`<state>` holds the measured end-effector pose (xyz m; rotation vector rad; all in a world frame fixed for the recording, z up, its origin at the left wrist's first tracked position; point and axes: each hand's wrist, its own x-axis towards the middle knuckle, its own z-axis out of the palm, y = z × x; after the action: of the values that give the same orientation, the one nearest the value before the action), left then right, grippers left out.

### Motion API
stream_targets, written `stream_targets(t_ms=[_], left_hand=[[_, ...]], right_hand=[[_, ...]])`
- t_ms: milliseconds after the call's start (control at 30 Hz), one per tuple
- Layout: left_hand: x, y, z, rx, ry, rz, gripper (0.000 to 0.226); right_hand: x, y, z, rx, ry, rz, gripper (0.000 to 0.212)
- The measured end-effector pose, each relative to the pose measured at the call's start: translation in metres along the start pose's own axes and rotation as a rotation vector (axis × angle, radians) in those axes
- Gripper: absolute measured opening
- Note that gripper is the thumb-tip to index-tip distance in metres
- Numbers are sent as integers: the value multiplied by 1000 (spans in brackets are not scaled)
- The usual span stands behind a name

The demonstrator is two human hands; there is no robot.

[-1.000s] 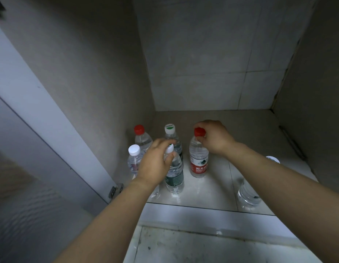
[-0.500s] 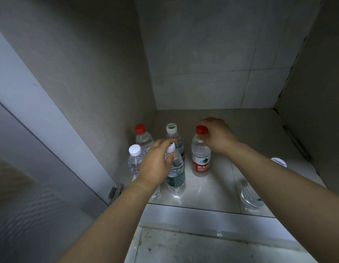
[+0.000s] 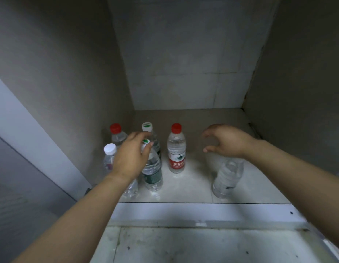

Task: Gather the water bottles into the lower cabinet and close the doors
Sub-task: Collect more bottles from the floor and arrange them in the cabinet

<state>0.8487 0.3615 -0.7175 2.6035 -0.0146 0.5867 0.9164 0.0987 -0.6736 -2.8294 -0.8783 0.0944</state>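
Note:
Several water bottles stand on the tiled floor of the lower cabinet (image 3: pixel 193 185). My left hand (image 3: pixel 131 158) is closed around the neck of a green-labelled bottle (image 3: pixel 152 173) near the front. A red-capped, red-labelled bottle (image 3: pixel 176 150) stands free just right of it. My right hand (image 3: pixel 225 141) hovers open to the right of that bottle, touching nothing. Below my right wrist stands a clear bottle (image 3: pixel 227 175) whose cap is hidden. Behind my left hand are a red-capped bottle (image 3: pixel 116 132), a white-and-green-capped bottle (image 3: pixel 147 128) and a white-capped bottle (image 3: pixel 109 154).
The cabinet's left wall (image 3: pixel 70 92) lies close to the bottle group. An open white door (image 3: pixel 22 133) hangs at the left. A white sill (image 3: pixel 202 211) runs along the front, with a scuffed floor (image 3: pixel 184 245) below it. The cabinet's back and right floor area is bare tile.
My right hand has let go of the red-capped bottle and moved right, fingers spread. My left hand still grips the green-labelled bottle's neck. The view has shifted slightly.

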Motion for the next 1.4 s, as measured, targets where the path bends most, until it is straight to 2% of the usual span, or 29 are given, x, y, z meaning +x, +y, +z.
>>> stream_targets(t_ms=[267,500,700,867,1033,1233,1400], left_hand=[[-4,11,1,4,-23,-47,24],[-10,7,-6,21,-60,-35,30],[-11,-1,-14,5,-60,-63,30],[-11,-6,-16,-15,-73,-79,31],[-7,-3,-8,-29,-38,-105,29],[-13,-7,1,-35,3,-98,28],[-14,-9,5,-57,23,-88,27]], right_hand=[[-41,15,2,-90,-71,127,48],[-52,11,5,69,16,152,17],[-20,-19,8,170,89,85,25],[10,-40,25,234,115,84,22],[28,-58,37,298,190,63,27],[26,-56,42,389,188,-62,36],[26,-52,48,428,207,-42,37]])
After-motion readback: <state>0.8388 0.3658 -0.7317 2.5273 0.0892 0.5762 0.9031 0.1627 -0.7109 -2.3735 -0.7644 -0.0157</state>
